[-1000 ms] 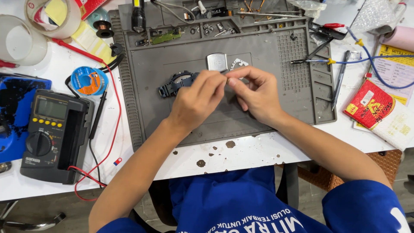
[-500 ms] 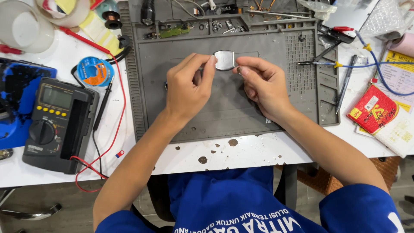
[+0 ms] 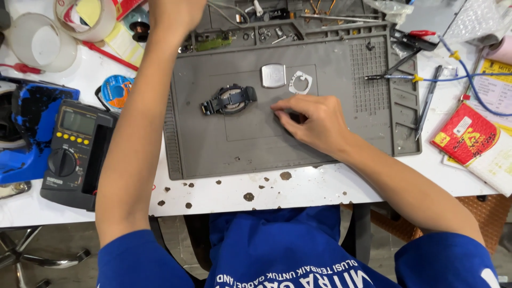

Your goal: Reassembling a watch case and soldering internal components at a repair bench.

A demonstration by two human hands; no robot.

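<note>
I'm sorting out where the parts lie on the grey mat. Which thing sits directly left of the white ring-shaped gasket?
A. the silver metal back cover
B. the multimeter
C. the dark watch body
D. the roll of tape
A: the silver metal back cover lies just left of the white gasket on the grey mat; the dark watch body lies lower and farther left.

Work mat (image 3: 245, 154): matt grey rubbery sheet, moulded ridges and grid. Watch body (image 3: 229, 100): black matt plastic. Back cover (image 3: 273, 75): brushed silvery metal, dull sheen. Gasket frame (image 3: 300, 83): pale thin plastic. Multimeter (image 3: 72, 154): dark matt plastic casing. Tabletop (image 3: 298, 189): white, smooth, brown-pitted. Tape roll (image 3: 85, 18): glossy.
</note>
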